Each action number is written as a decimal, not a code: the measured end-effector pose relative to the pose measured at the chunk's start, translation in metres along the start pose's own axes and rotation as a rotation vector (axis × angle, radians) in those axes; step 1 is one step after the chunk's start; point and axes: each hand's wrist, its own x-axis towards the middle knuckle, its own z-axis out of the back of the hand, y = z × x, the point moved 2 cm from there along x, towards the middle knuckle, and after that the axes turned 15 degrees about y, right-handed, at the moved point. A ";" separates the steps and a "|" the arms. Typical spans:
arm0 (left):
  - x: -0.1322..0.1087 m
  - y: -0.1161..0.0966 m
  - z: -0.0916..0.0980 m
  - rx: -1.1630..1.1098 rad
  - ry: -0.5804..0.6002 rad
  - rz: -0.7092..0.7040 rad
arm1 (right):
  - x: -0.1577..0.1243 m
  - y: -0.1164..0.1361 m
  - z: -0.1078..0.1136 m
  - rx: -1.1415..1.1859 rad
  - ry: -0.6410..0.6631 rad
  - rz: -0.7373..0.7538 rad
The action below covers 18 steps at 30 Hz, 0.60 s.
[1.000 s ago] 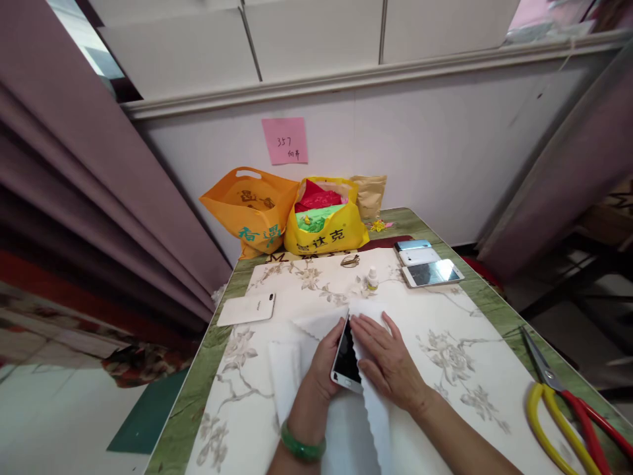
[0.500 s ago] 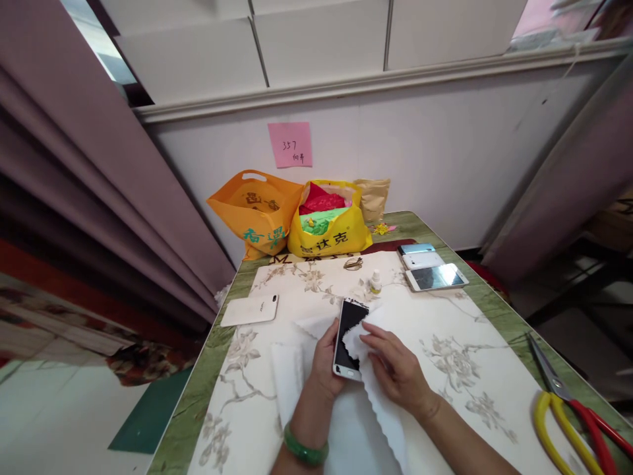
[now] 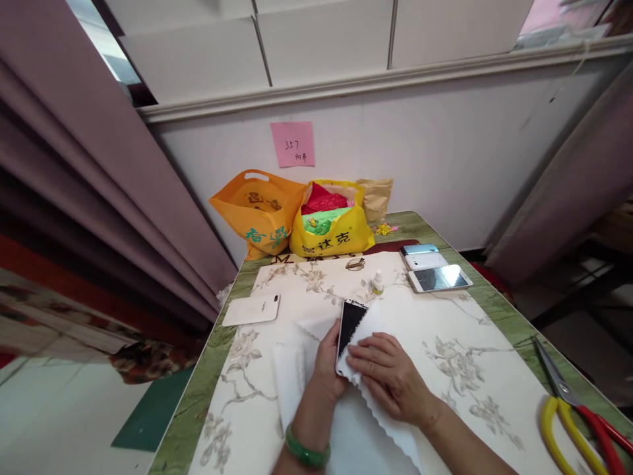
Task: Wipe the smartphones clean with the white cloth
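My left hand is wrapped round the side of a smartphone with a dark screen and a white frame. Over the phone's right and lower part lies a white cloth with a scalloped edge. My right hand presses the cloth against the screen, its fingers close together; part of the cloth hangs down below. More white cloth spreads on the table under both hands. A small white dropper bottle stands just beyond the phone.
A white phone lies face down at left. Several phones, one a white-framed phone, lie at right. Large scissors rest near the right edge. An orange bag and a yellow bag stand at the back on the table.
My right hand has moved down and left over the phone's lower screen, drawing the cloth across it. The cloth now covers the phone's bottom end.
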 end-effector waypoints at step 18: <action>-0.003 0.000 -0.007 0.130 -0.041 -0.072 | -0.003 -0.011 -0.007 -0.218 -0.125 -0.366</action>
